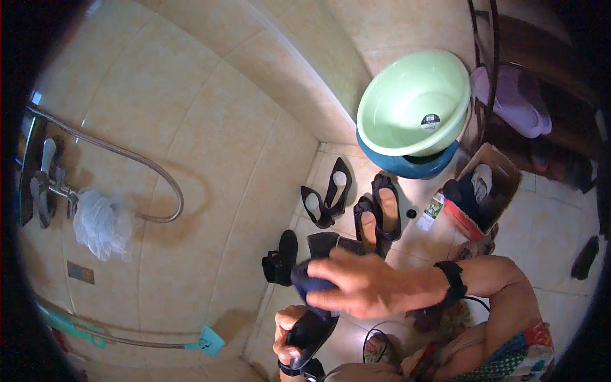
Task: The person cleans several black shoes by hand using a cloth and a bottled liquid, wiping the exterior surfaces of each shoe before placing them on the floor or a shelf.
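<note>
My left hand [287, 332] is closed round a black shoe [313, 339], which it holds tilted low in the view. Bunched in my right hand [363, 283] is a dark blue cloth [304, 281], pressed at the upper end of that shoe. The hand and cloth hide part of the shoe. Just beyond my hands stands a single black shoe [280, 258]. A pair of dark pointed shoes [337, 184] and a pair of dark flats with tan insoles [387, 204] rest farther off on the tiles. Another dark shoe [323, 243] is partly covered by my right hand.
A pale green basin [414, 95] sits on a blue one [407, 167] by the far wall. An open cardboard box [499, 169] holds dark items. Purple slippers [509, 102] lie on a dark rack at right. A shower hose [137, 153] and white bath puff [102, 224] hang at left.
</note>
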Available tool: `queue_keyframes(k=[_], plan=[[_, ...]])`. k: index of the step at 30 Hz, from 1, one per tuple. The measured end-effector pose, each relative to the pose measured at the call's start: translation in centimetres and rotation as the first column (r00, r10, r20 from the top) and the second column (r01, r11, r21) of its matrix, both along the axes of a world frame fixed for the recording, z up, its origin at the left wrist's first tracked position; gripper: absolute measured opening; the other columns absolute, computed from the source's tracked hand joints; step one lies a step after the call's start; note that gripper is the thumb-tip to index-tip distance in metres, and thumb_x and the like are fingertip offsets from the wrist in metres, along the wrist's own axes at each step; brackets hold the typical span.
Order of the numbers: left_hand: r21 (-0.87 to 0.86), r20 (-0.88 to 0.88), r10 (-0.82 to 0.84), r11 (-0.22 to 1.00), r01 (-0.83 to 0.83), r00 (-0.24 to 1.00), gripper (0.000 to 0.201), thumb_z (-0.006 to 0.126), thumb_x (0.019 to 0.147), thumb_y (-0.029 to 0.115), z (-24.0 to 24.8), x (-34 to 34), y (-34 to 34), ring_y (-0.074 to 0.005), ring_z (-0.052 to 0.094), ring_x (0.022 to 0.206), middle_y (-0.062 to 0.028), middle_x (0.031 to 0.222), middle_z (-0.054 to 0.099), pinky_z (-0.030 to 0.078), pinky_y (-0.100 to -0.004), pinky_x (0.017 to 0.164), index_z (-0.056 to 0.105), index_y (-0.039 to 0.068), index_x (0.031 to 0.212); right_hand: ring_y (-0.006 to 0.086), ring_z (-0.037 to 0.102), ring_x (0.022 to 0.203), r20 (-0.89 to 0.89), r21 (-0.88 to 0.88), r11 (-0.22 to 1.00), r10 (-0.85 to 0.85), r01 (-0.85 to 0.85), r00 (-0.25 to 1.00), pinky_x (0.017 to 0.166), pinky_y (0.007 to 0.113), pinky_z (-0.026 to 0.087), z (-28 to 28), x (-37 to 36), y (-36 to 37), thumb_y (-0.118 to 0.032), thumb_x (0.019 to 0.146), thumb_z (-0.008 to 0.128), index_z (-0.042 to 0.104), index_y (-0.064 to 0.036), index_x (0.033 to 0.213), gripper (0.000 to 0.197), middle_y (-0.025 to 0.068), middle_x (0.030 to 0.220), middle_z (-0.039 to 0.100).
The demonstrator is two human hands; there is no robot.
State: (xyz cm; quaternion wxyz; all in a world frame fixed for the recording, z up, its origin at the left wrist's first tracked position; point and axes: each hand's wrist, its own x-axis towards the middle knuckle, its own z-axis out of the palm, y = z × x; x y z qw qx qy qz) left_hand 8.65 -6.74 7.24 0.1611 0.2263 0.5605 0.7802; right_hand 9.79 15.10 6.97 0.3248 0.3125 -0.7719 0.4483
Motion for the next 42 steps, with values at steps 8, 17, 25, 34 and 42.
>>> queue_keyframes(k=[8,17,25,34,42], plan=[[0.065,0.806,0.197,0.908,-0.415,0.558,0.080,0.038,0.084,0.076,0.6,0.4,-0.6,-0.0318,0.064,0.090,-0.0161,0.093,0.070,0.049,-0.0454,0.093,0.069,0.004,0.096,0.0319,0.060,0.081,0.364,0.096,0.986,-0.161,0.135,0.917,0.069,0.042,0.049,-7.3,-5.3,4.6,0.000,0.070,0.062,0.068,-0.0058,0.091,0.023,0.0136,0.089,0.056],[0.138,0.896,0.000,0.951,-0.278,0.443,0.035,0.058,0.086,0.033,-9.8,-1.3,2.3,-0.0263,0.057,0.108,-0.0074,0.110,0.065,0.039,-0.0430,0.099,0.062,0.009,0.111,0.0385,0.061,0.081,0.515,0.095,0.958,-0.281,0.272,0.810,0.075,0.044,0.049,-11.2,-4.1,7.8,-0.004,0.072,0.060,0.065,-0.0030,0.096,0.025,0.0213,0.092,0.061],[-0.256,0.871,0.301,0.953,-0.162,0.389,0.033,0.057,0.086,0.013,-18.5,2.4,2.5,-0.0257,0.059,0.105,-0.0122,0.110,0.064,0.041,-0.0411,0.100,0.055,0.002,0.117,0.0404,0.061,0.081,0.695,0.238,0.962,-0.266,0.135,0.669,0.073,0.047,0.049,-11.5,-3.9,7.2,-0.005,0.074,0.058,0.061,-0.0005,0.094,0.021,0.0216,0.088,0.060],[-0.663,0.526,-0.389,0.369,0.651,0.757,0.058,0.068,0.075,0.024,-21.5,4.0,1.6,-0.0298,0.060,0.107,-0.0185,0.120,0.061,0.047,-0.0375,0.093,0.053,-0.005,0.123,0.0402,0.062,0.076,0.692,0.202,0.968,-0.247,0.147,0.678,0.066,0.047,0.049,-11.6,-4.1,7.8,-0.007,0.076,0.059,0.063,-0.0039,0.094,0.018,0.0235,0.085,0.060],[-0.899,0.436,-0.739,-0.325,0.295,0.514,0.050,0.075,0.066,0.028,-21.1,3.1,-0.6,-0.0371,0.066,0.087,-0.0176,0.093,0.068,0.053,-0.0456,0.075,0.064,0.007,0.110,0.0405,0.060,0.078,0.690,0.243,0.970,-0.169,-0.005,0.704,0.069,0.046,0.048,-13.9,-3.7,7.1,-0.005,0.072,0.060,0.058,0.0001,0.086,0.015,0.0219,0.081,0.059]])
